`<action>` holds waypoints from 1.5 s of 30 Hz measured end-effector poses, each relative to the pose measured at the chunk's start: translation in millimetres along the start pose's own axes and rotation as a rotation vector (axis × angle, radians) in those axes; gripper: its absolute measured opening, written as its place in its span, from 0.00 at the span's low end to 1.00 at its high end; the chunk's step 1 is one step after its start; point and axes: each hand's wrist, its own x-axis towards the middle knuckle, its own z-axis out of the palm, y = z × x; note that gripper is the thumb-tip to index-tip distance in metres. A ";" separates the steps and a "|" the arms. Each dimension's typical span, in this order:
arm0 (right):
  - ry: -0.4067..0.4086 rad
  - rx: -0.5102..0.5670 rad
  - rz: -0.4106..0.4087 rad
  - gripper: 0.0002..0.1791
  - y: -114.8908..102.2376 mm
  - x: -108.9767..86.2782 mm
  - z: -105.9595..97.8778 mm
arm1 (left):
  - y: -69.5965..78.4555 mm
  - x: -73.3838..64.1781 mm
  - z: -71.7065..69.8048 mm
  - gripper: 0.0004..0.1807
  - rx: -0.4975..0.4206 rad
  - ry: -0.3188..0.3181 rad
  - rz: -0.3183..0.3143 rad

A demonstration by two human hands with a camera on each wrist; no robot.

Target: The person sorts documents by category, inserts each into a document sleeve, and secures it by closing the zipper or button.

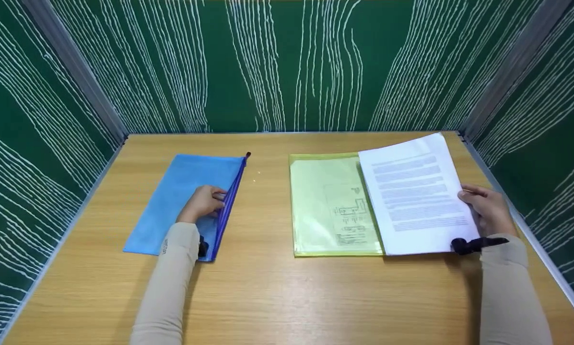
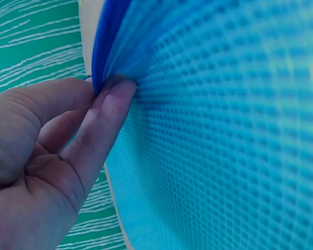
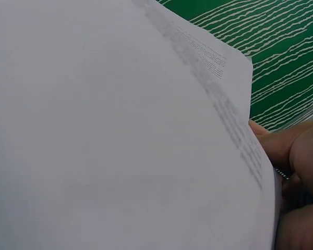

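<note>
A blue mesh zip pouch (image 1: 162, 206) lies at the left of the table, its darker blue zip edge (image 1: 231, 191) on the right side. My left hand (image 1: 205, 201) pinches that edge between thumb and fingers; in the left wrist view the fingertips sit inside the mouth, which gapes. At the right, my right hand (image 1: 492, 210) grips printed paper (image 1: 411, 191) by its right edge, thumb on top. The paper is tilted and overlaps the right part of a yellow zip pouch (image 1: 292, 211). Curled white paper (image 3: 120, 130) fills most of the right wrist view.
Inside the yellow pouch shows a page with a printed drawing (image 1: 354, 225). The wooden table (image 1: 287, 297) is bounded by green walls (image 1: 287, 72) with white wavy lines at the back and both sides. A strip of bare wood separates the two pouches.
</note>
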 end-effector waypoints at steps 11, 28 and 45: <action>-0.077 0.102 -0.019 0.38 -0.5 -4.3 27.5 | 12.1 9.8 24.5 0.24 -0.177 -0.009 -0.015; -0.187 -0.025 -0.090 0.37 -6.8 -10.4 69.7 | 14.2 19.7 57.2 0.25 -0.528 -0.079 -0.071; -0.370 0.116 -0.191 0.26 -8.2 -13.7 105.9 | 16.8 28.7 73.3 0.26 -0.845 -0.111 -0.058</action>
